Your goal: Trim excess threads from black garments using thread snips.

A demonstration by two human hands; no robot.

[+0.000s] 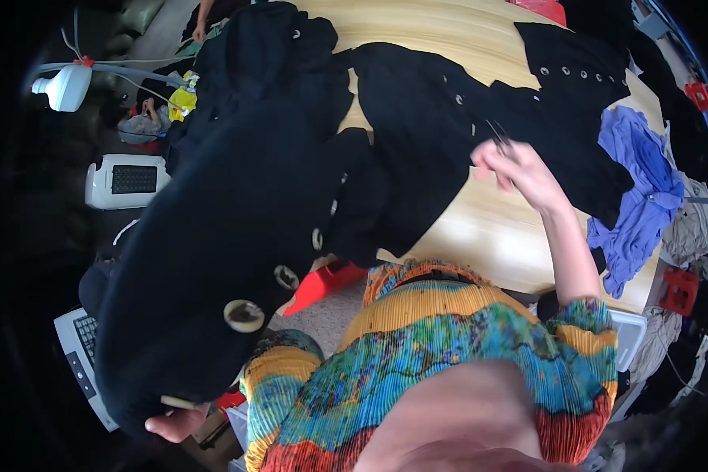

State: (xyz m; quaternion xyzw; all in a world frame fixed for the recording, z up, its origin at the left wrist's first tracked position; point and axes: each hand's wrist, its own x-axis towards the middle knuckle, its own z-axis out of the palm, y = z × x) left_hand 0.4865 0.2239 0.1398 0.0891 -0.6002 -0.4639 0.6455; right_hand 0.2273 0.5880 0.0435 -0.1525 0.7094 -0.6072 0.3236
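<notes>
Garment (212, 197), black with large buttons (244, 315), stretches from the table (511, 228) to the lower left, where the left hand (177, 422) grips its edge, fingers mostly hidden. The right hand (519, 173) is closed around a thin, pronged tool (499, 135) above the table.

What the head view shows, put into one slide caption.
Left hand holding up a black button-front garment, right hand gripping a slim two-pointed tool above a wood-grain table.
</notes>
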